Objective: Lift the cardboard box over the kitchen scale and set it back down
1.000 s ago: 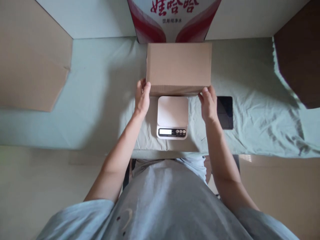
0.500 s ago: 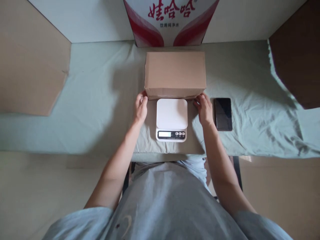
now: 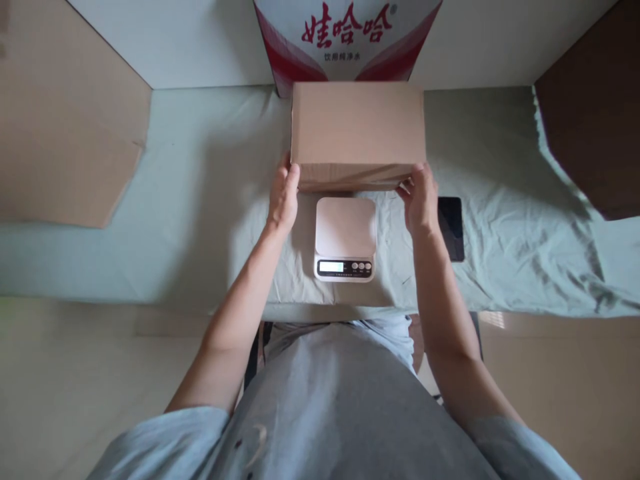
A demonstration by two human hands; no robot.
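A closed brown cardboard box is held between my two hands, just beyond a white kitchen scale. My left hand grips its near left corner, thumb on the front side. At the near right corner, my right hand has its thumb against the box and fingers curled under the lower edge. The box looks raised off the cloth and somewhat tilted. Nothing lies on the scale's plate, and its small display is lit. Some of my fingers are hidden behind or below the box.
A black phone lies right of my right hand, partly covered by my forearm. Behind the box stands a red and white carton. Cardboard panels rise at the left and, darker, at the right. Green cloth covers the table.
Both hands have taken hold of the box's near corners and lifted it; it appears larger and higher in view. My right hand now covers part of the phone. The scale has stayed put.
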